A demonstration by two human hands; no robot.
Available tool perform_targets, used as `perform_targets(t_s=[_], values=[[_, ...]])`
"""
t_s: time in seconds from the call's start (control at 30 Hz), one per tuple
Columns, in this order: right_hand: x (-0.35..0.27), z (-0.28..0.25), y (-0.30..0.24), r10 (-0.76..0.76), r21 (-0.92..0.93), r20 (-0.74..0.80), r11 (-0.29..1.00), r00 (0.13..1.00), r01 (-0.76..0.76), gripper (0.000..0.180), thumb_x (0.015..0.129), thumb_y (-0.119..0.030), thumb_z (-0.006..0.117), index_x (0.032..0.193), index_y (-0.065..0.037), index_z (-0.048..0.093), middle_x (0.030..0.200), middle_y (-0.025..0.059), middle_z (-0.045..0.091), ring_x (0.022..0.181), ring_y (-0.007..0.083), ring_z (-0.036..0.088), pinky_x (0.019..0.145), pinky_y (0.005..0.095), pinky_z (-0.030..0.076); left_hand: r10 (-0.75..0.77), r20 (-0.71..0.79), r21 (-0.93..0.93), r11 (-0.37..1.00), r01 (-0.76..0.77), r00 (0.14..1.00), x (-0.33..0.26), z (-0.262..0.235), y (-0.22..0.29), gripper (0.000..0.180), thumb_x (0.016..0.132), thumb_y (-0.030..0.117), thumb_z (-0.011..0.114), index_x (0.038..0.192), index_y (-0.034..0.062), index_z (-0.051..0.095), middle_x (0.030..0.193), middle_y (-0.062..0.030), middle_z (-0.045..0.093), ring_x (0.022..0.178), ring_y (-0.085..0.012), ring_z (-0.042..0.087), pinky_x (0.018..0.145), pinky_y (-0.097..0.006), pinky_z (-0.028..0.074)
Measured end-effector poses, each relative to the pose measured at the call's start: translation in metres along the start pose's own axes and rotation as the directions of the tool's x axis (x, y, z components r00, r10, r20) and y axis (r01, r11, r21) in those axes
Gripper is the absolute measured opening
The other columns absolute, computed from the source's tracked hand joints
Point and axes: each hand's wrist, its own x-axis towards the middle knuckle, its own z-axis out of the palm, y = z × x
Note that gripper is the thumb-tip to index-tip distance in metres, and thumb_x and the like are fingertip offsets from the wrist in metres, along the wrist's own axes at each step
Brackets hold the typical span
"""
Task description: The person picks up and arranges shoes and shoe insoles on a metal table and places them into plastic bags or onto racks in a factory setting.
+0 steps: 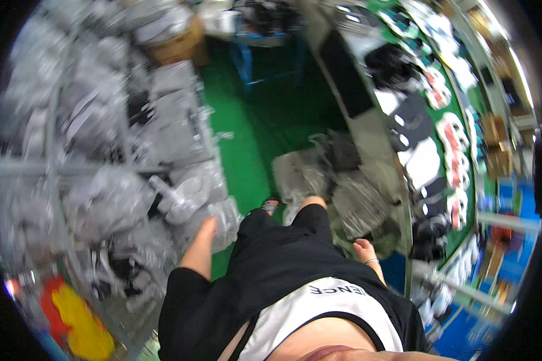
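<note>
Nearest the camera, one black-and-white shirt (328,304) covers the wearer's chest above one pair of black shorts (277,246). Two bare hands extend to either side. The left hand (209,225) lies beside one clear-wrapped bundle (226,221), at the near right end of the bagged stock (174,129); the right hand (362,245), with one bracelet (373,260) at its wrist, lies just below one grey bagged pack (358,206) on the wearer's right. Blur prevents telling the finger posture of either hand, or whether either touches anything. Between the two sides runs one strip of green floor (238,162), where one sandalled foot (271,206) shows. Farther out are one blue frame (242,57) and, at upper left, one cardboard box (177,48). Along the right stand white-and-pink pieces (453,141), at least three.
</note>
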Motion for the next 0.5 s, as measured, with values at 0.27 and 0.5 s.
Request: perform_targets(t_s=[0.27,0.5], values=[[0.101,0.061,-0.152,-0.297,-0.093,0.373,0.931,0.879,0.353,0.031,0.077,-0.018,0.056,0.1,0.002,0.054,0.092,0.0113,0.059,0.086,0.0177,0.055,0.076,0.0278,0.043,0.532,-0.004,0.126,0.84,-0.527,0.847,-0.081,0.016,0.067,0.036,0.076,0.03,0.053,0.098,0.0012,0.054,0.089,-0.0112,0.059,0.083,-0.0191,0.056,0.073,-0.03,0.043],[0.254,0.079,-0.207,-0.25,-0.323,0.647,0.766,0.72,0.556,0.029,0.078,-0.019,0.055,0.098,0.002,0.054,0.089,0.0113,0.06,0.082,0.0183,0.056,0.073,0.0283,0.043,0.363,-0.449,-0.214,0.843,-0.493,0.817,-0.089,-0.043,0.095,0.029,0.076,0.028,0.053,0.09,0.0024,0.055,0.085,-0.0111,0.06,0.077,-0.0206,0.057,0.069,-0.03,0.044]])
